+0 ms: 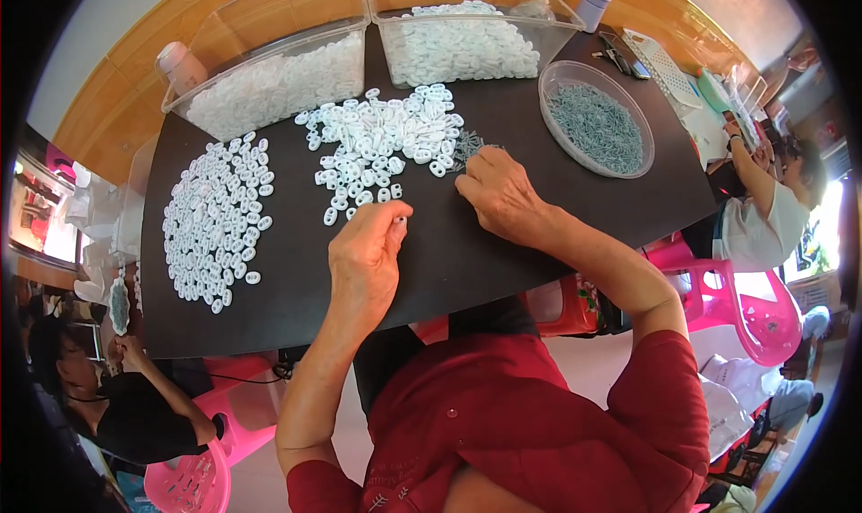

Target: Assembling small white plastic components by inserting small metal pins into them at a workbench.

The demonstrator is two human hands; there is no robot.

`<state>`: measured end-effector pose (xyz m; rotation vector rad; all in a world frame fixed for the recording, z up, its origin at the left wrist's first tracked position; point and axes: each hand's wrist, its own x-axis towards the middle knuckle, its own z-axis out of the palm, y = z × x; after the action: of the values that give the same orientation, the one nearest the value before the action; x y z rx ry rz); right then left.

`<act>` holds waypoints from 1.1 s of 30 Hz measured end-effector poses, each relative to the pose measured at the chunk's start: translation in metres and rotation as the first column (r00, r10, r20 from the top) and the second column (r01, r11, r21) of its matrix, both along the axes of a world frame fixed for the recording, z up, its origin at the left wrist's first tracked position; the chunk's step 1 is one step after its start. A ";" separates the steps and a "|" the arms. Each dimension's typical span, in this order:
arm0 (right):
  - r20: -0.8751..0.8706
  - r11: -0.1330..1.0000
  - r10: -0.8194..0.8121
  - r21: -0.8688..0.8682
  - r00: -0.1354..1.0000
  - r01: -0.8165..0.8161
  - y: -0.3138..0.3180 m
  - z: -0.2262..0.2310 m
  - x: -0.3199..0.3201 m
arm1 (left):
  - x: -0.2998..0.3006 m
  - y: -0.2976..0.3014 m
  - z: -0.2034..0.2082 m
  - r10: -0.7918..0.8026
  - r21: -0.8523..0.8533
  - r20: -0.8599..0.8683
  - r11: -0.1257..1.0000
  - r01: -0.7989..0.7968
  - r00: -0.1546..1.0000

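Observation:
My left hand [364,248] is closed, with a small white oval plastic piece [401,219] showing between thumb and fingers. My right hand [503,194] has its fingers bent together at the edge of a small heap of grey screw-like pins [469,145]; whatever the fingertips pinch is hidden. Between and beyond my hands lies a loose pile of white oval pieces with two holes [382,131]. A second, rounder spread of such pieces [211,230] covers the table's left side.
Two clear bins [370,30] of white pieces line the far edge. A round clear tub [549,122] of grey pins stands right on the dark table [296,280]. Keys [615,55], a white bottle [180,67] and a lilac cup [593,8] sit behind. People work at both sides.

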<state>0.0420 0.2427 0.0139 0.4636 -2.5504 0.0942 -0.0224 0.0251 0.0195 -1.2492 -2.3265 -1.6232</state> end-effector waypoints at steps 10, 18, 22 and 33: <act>-0.003 0.995 0.025 0.097 1.000 -0.024 0.002 -0.003 -0.008 | 0.021 -0.017 -0.002 -0.105 0.242 0.534 0.970 -0.033 0.839; 0.365 0.752 0.024 -0.620 0.931 0.224 -0.017 0.016 -0.001 | 0.026 -0.015 -0.007 -0.171 0.305 0.657 0.951 -0.051 0.734; 0.453 0.532 0.169 -0.790 0.875 0.306 -0.028 0.020 0.002 | 0.027 -0.011 -0.007 -0.188 0.344 0.705 0.934 -0.098 0.684; 0.418 0.408 0.353 -0.874 0.837 0.264 -0.077 0.040 0.014 | 0.036 -0.023 -0.001 -0.291 0.486 0.760 0.848 -0.210 0.581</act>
<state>0.0555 0.1659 0.0536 0.0176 -2.4573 1.8368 0.0135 0.0021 0.0184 -0.4200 -1.8152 -3.0812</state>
